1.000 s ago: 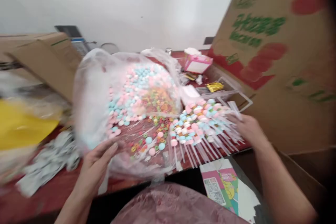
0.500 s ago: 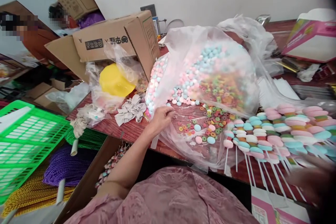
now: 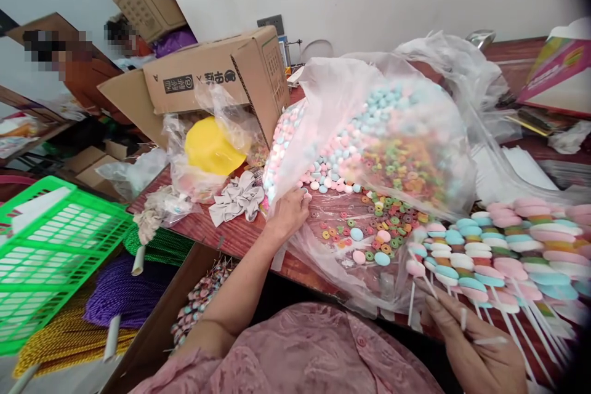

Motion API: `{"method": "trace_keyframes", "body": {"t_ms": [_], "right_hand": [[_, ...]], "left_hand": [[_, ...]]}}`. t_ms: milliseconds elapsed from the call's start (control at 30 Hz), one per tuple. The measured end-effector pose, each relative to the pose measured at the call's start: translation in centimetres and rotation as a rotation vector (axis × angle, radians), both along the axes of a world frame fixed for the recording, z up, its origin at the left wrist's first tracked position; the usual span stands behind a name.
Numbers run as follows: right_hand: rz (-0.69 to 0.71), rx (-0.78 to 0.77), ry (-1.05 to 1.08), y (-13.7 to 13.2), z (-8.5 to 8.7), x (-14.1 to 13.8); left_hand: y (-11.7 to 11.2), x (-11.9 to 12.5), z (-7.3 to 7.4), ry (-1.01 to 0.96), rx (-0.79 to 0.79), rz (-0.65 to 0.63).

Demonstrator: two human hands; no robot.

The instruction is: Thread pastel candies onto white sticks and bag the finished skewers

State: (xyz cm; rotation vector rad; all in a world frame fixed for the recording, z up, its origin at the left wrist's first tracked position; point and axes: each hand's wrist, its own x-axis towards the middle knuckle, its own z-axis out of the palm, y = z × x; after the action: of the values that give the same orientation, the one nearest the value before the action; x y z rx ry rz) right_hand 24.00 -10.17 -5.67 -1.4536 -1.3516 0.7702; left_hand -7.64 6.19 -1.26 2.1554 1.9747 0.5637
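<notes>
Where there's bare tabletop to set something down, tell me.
A narrow strip of red wood-grain table lies bare between the crumpled grey cloth and the left forearm. Crowded: the right side, packed with pink, blue and white marshmallow skewers.

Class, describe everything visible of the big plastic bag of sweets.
The bag is thin, translucent, whitish plastic, crumpled, its open mouth facing the person. It lies on the reddish table. Pink, blue and white sweets and small coloured rings show inside, some through the film. The left hand is at its left edge; grip unclear.
</notes>
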Motion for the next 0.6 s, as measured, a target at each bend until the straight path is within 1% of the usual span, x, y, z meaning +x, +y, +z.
{"method": "trace_keyframes", "body": {"t_ms": [67,167,267,400,467,500,600], "right_hand": [[0.021,0.009,-0.031,0.1,0.3,-0.6],[0.029,0.040,-0.045,0.4,1.2,-1.7],[0.055,0.076,-0.039,0.7,1.8,-2.6],[0.130,0.099,-0.001,0.9,2.0,-4.0],[0.182,0.097,0.041,1.1,1.9,-4.6],[0.203,0.093,0.060,1.2,1.8,-4.9],[0.225,0.075,0.097,1.3,1.8,-5.5]], "left_hand": [[0.6,0.5,0.5,0.054,-0.022,-0.035],[1.4,1.0,0.9,0.210,-0.087,-0.099],[1.9,1.2,0.7,0.310,-0.116,-0.147],[1.9,0.9,0.1,0.317,-0.115,-0.146],[1.6,0.8,0.1,0.278,-0.096,-0.154],[1.4,0.9,0.1,0.223,-0.080,-0.172],[1.0,2.0,0.4,-0.091,-0.049,-0.275]]}}
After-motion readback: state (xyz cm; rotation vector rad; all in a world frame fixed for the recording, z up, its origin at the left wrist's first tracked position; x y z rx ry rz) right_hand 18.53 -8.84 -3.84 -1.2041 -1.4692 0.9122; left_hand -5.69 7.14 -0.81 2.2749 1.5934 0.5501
